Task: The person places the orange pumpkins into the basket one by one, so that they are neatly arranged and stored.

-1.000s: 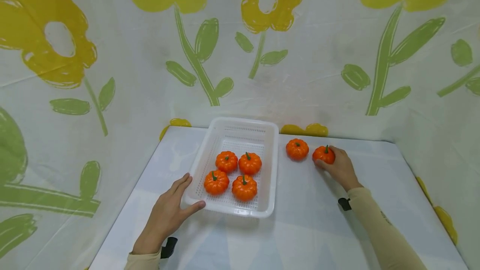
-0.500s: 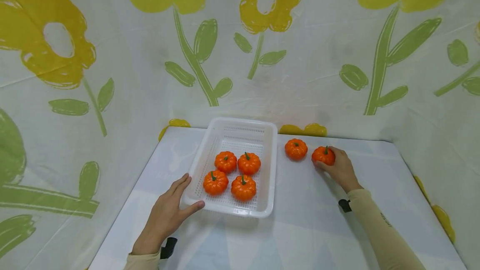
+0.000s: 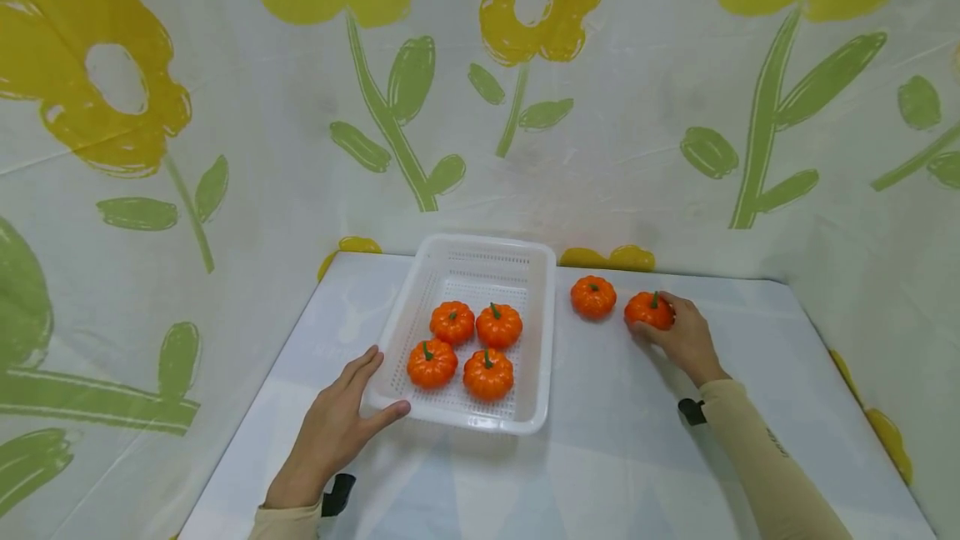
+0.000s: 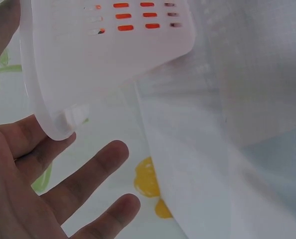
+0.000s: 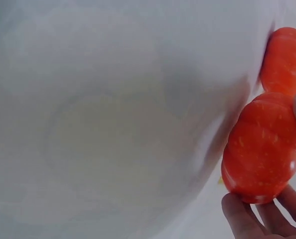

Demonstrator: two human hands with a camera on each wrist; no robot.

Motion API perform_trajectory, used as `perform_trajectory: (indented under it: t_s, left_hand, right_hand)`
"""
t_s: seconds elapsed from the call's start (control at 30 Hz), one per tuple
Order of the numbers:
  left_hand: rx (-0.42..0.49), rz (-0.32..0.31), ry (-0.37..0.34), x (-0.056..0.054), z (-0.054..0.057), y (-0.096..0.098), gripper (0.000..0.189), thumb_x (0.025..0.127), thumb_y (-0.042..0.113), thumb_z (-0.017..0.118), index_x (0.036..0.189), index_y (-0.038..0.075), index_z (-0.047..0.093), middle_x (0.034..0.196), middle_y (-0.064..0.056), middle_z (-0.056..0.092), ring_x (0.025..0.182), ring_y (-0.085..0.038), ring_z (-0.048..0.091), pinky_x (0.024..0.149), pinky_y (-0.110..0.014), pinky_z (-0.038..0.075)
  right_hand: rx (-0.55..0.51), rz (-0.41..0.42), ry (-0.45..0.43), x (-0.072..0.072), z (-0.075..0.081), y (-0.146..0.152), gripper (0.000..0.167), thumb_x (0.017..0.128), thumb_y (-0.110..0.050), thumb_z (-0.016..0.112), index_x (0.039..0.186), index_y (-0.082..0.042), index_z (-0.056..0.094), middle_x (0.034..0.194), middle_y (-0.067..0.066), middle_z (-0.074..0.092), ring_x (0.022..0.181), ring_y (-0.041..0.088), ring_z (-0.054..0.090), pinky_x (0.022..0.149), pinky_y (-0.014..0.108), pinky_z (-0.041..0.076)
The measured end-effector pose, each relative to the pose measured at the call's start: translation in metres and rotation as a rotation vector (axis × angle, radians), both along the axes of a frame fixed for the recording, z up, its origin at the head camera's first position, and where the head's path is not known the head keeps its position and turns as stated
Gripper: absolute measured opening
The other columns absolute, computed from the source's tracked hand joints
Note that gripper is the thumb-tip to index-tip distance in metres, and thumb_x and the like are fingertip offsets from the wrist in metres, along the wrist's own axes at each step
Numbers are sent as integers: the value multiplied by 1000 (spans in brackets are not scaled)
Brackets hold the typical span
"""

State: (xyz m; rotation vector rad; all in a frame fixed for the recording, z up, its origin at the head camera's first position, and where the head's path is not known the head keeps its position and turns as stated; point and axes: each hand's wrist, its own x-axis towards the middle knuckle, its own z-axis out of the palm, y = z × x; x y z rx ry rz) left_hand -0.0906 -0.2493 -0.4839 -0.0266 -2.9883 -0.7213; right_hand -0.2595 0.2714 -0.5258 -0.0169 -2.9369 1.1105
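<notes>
Clearly, the right hand [image 3: 686, 338] gripped an orange pumpkin [image 3: 647, 311] near the far edge of the tabletop [image 3: 600, 465].
Its thumb and fingers were curled around that pumpkin, right of the far edge's middle, and its green stem showed on top. A second pumpkin [image 3: 592, 297] sat just beside it, between it and the white basket [image 3: 544, 357]. With fingers spread apart, the left hand [image 3: 333, 427] touched the rim at the basket's near left corner; four more pumpkins [image 3: 488, 375] lay clustered in the basket's near half.
</notes>
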Motion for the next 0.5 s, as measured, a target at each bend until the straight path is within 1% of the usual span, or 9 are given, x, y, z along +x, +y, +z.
perform_trajectory:
  t_s: [0.13, 0.3, 0.4, 0.5]
  left_hand:
    - [4, -6, 3, 0, 0, 0, 104, 80, 77, 65, 155, 9, 41, 161, -11, 37, 136, -41, 48, 105, -63, 43]
    - [7, -11, 8, 0, -1, 0, 103, 81, 76, 65, 155, 9, 42, 161, -11, 37, 135, -42, 49, 105, -63, 43]
    - [5, -11, 9, 0, 0, -1, 102, 81, 76, 65, 155, 9, 42, 161, -11, 37, 135, -42, 49, 104, -63, 43]
    - [1, -12, 8, 0, 0, -1, 102, 82, 76, 65, 155, 9, 41, 161, -11, 37, 135, -42, 49, 104, -63, 44]
  right_hand:
    - [-21, -20, 6, 1, 6, 0, 89, 90, -36, 79, 153, 7, 33, 150, 35, 36, 134, 50, 37, 110, 65, 36]
    - [-31, -27, 80, 4, 14, -3, 84, 91, -33, 78, 151, 8, 36, 147, 34, 40, 128, 48, 42, 106, 63, 41]
    - [-32, -22, 124, 4, 18, -6, 84, 91, -36, 78, 150, 8, 37, 145, 33, 42, 124, 47, 45, 103, 62, 44]
    - [-30, -22, 140, 5, 22, -9, 86, 90, -39, 78, 150, 7, 36, 146, 32, 42, 125, 46, 45, 103, 62, 45]
